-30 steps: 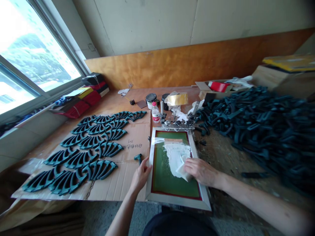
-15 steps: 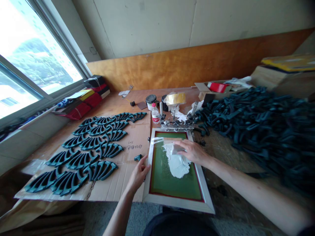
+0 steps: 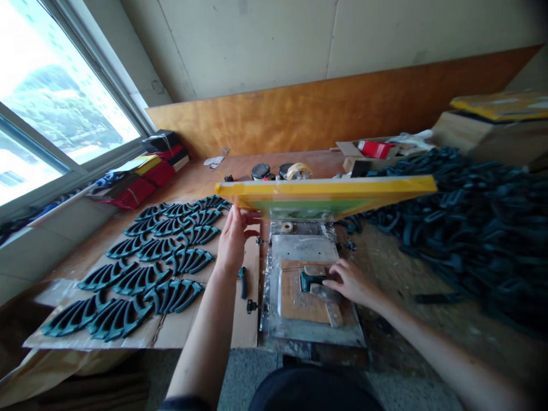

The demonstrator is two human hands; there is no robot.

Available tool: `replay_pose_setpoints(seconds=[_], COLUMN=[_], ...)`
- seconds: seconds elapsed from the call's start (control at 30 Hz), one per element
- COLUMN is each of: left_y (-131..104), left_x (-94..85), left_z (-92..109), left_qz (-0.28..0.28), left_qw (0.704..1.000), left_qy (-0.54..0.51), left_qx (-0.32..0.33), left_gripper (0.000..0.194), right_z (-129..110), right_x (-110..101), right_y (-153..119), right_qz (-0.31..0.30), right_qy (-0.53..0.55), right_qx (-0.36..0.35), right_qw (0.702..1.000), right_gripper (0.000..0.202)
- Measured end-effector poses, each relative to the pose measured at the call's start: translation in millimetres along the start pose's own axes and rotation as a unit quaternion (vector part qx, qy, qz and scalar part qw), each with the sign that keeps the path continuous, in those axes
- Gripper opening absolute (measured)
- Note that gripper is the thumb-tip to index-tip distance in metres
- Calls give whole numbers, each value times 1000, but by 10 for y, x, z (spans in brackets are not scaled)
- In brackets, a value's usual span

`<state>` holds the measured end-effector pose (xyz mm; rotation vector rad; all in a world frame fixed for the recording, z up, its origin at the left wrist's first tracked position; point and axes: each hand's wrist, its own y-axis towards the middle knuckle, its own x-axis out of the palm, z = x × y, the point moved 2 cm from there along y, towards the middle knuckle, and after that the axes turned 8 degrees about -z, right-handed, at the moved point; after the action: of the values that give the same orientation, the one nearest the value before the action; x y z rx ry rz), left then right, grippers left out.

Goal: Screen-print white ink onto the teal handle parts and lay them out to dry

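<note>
Green part lies crosswise, broad end pointing left.

Smooth plastic part, scuffed metal plate, matt cardboard

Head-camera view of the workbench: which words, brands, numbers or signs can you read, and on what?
No text is readable.
Black-lidded jar: any print is too small, partly hidden behind the raised frame.
Yellow-topped carton: too blurred.
Cardboard sheet: nothing legible; the left arm covers part.
</note>
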<state>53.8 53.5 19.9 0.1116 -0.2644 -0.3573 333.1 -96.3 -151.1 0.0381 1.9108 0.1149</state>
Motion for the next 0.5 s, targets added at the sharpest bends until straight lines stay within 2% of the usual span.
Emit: replay_pose_setpoints(seconds=[0.07, 0.1, 0.17, 0.2, 0.23, 0.27, 0.33, 0.37, 0.4, 0.43, 0.5], left_y=[-75, -191, -550, -776, -1013, -1221, -1493, -1537, -1525, -1469, -1293], left_x=[69, 109, 227, 305, 382, 429, 434, 371, 258, 97, -337], left_z=[-77, -179, -515, -729, -944, -1124, -1388, -1463, -1504, -1517, -1480], left_qz=[47, 65, 37, -20, -89, -104, -92, -67, -43, -20, 16], left_qw=[999, 998, 992, 975, 943, 926, 915, 919, 927, 934, 931], left_qy=[1, 5, 19, 27, 29, 14, -34, -47, -42, -12, 132], left_qx=[17, 0, -119, -220, -320, -362, -392, -385, -371, -357, -340], left_gripper=[47, 48, 56, 62, 67, 68, 63, 59, 55, 52, 50], right_z=[-146, -234, -472, -627, -798, -965, -1170, -1140, -989, -712, 159], right_x=[217, 266, 268, 238, 198, 157, 80, 37, -11, -59, -138], right_y=[-67, -86, -116, -130, -143, -154, -193, -236, -301, -392, -660], right_qz=[-39, -44, -19, 10, 43, 66, 61, 47, 39, 37, 84], right_qy=[-5, 2, 29, 42, 52, 61, 88, 103, 110, 112, 60], right_qx=[21, 48, 100, 111, 100, 65, -36, -64, -58, -19, 156], right_qw=[999, 998, 994, 993, 993, 994, 994, 992, 991, 993, 982], right_gripper=[15, 12, 11, 12, 13, 15, 20, 23, 26, 28, 34])
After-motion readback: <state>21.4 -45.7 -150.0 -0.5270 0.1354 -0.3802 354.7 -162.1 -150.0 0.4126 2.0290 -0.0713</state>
